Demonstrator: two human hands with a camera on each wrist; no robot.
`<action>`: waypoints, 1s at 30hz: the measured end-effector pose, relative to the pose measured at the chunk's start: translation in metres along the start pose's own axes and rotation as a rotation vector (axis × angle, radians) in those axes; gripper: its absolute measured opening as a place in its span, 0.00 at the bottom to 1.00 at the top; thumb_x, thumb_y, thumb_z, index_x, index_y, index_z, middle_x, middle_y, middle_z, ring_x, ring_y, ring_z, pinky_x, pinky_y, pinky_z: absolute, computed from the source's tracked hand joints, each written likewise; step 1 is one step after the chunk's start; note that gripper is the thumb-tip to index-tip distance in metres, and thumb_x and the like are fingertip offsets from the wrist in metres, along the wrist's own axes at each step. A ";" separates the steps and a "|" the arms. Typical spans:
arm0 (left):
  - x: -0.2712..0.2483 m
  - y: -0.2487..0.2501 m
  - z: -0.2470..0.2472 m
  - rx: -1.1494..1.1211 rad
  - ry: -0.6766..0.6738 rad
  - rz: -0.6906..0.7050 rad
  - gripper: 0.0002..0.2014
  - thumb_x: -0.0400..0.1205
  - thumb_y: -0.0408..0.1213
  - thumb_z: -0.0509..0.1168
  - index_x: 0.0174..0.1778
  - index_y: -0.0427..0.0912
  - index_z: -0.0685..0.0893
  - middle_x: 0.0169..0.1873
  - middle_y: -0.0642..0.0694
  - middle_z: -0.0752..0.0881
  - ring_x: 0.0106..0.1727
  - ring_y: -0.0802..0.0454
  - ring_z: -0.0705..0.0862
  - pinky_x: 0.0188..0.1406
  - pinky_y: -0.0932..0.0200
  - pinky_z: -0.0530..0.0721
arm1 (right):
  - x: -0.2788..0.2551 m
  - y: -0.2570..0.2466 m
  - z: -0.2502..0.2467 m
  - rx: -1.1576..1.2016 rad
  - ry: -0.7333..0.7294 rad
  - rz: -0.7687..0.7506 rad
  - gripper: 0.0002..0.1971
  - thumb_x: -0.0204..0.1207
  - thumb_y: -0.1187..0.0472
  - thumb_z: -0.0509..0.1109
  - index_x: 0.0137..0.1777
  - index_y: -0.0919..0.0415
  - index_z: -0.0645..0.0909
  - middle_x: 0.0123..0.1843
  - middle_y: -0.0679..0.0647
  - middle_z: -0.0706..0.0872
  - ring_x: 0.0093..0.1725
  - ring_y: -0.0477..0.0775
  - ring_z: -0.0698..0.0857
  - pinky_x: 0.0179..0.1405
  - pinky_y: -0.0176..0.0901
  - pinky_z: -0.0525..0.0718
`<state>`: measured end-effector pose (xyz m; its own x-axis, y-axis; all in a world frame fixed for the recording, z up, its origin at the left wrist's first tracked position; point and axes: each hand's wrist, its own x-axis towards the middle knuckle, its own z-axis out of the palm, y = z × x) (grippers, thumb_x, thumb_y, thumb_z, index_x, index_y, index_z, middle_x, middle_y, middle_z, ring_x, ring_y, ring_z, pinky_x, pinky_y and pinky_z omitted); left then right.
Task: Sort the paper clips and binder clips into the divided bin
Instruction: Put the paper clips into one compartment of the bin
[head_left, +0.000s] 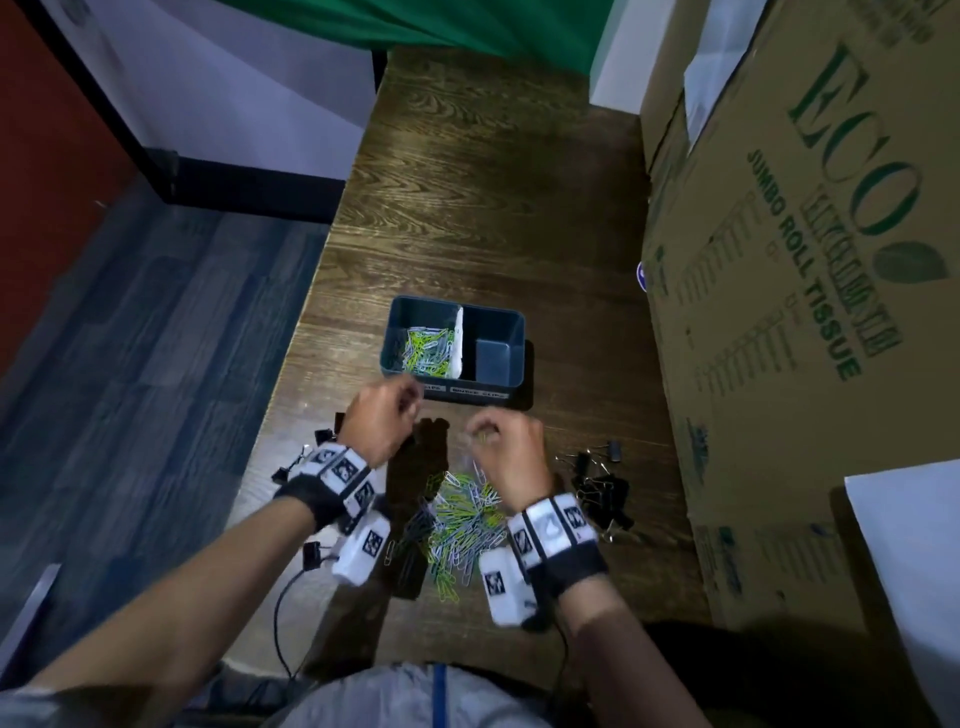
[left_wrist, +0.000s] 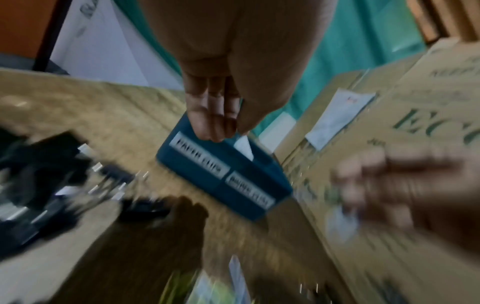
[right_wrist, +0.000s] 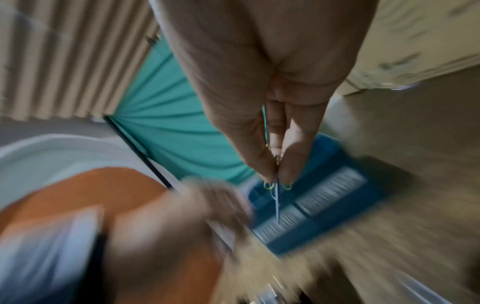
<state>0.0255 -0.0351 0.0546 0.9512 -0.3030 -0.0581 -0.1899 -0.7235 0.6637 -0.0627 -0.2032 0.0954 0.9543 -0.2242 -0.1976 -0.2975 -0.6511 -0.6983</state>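
From beside the dark wood-grain table (head_left: 483, 171), the right hand (head_left: 511, 449) is pinching a small bunch of thin wire paper clips (right_wrist: 277, 185) between thumb and fingertips, lifted above the loose heap of green and silver paper clips (head_left: 462, 514). The teal plastic divided bin (head_left: 498, 317) lies at about eleven o'clock from that hand, its long axis running left to right, with clips already in the left compartment and the right one bare. The left hand (head_left: 382, 418) is nearer the bin, fingers curled at its front wall; whether it holds anything I cannot tell. Black binder clips (head_left: 605, 488) sit at three o'clock of the heap. Only the right wrist view shows the pinched clips dangling; only the left wrist view shows the bin's front labels legibly.
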 end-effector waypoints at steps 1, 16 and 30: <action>-0.016 -0.008 0.011 0.055 -0.069 -0.014 0.06 0.78 0.32 0.70 0.46 0.47 0.84 0.41 0.49 0.88 0.41 0.50 0.86 0.42 0.54 0.87 | 0.013 -0.012 -0.004 0.024 0.029 -0.045 0.08 0.74 0.69 0.77 0.46 0.54 0.89 0.45 0.46 0.91 0.43 0.44 0.87 0.50 0.39 0.87; -0.112 -0.032 0.082 0.407 -0.601 0.097 0.57 0.67 0.43 0.80 0.81 0.61 0.45 0.71 0.39 0.60 0.64 0.41 0.72 0.52 0.44 0.86 | -0.001 0.063 0.044 -0.321 -0.295 0.103 0.28 0.75 0.62 0.78 0.72 0.44 0.77 0.71 0.54 0.74 0.69 0.59 0.77 0.67 0.60 0.82; -0.099 -0.031 0.065 0.174 -0.410 0.059 0.22 0.77 0.28 0.69 0.66 0.49 0.77 0.58 0.47 0.76 0.46 0.47 0.84 0.49 0.56 0.85 | -0.029 0.087 0.069 -0.399 -0.311 0.072 0.25 0.74 0.70 0.74 0.68 0.46 0.78 0.64 0.54 0.74 0.66 0.62 0.78 0.64 0.58 0.82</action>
<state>-0.0782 -0.0234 -0.0086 0.7690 -0.5427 -0.3378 -0.3126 -0.7801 0.5419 -0.1140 -0.2037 -0.0073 0.8760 -0.0917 -0.4735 -0.2925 -0.8817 -0.3703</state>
